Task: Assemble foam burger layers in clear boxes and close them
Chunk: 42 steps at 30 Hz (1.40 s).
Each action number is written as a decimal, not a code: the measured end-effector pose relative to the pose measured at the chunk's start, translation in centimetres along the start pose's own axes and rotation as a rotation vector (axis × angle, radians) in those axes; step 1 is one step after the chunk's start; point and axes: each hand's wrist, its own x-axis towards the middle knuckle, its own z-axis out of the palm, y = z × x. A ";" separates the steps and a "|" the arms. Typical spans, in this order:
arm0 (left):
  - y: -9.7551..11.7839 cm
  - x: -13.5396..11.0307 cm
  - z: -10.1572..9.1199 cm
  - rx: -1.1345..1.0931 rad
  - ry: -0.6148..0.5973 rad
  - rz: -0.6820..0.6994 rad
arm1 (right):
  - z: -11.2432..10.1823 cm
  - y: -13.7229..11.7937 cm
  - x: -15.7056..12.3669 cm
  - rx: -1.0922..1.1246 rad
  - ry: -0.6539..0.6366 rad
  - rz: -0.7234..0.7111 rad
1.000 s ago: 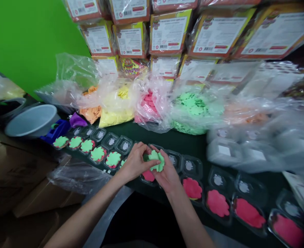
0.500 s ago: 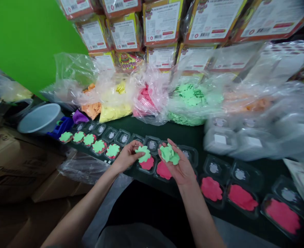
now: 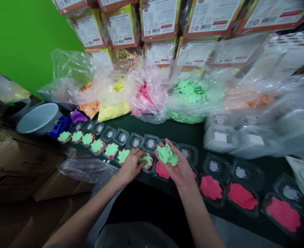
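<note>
The left hand [image 3: 133, 165] has its fingers bent low over a green flower piece [image 3: 149, 160], which sits on red in a clear tray; whether they pinch its edge I cannot tell. The right hand [image 3: 182, 168], palm up and cupped, holds a loose stack of green pieces [image 3: 167, 155]. The nearest tray without green, with a pink flower piece [image 3: 162, 170], lies between the hands, just right of the left fingers and toward the body from the stack; the right hand is the nearer. The flowers are roundish, with no clear long axis; the tray row slants from far left to near right along the dark tabletop [image 3: 188, 134]. Bags of coloured pieces, such as the green bag [image 3: 189, 113], stand behind, before packaged boxes [image 3: 119, 29] and beside a bright green wall [image 3: 20, 31].
</note>
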 end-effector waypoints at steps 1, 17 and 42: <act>0.3 0.1 -0.2 -0.012 0.003 0.002 | 0.1 0.2 0.2 0.004 -0.004 0.014; 6.9 6.4 -1.5 -0.240 -0.072 0.374 | -1.3 0.0 -2.4 0.069 -0.021 0.129; 9.3 8.5 0.9 -1.114 -0.178 -0.205 | -3.8 -4.3 -3.4 0.114 -0.070 -0.021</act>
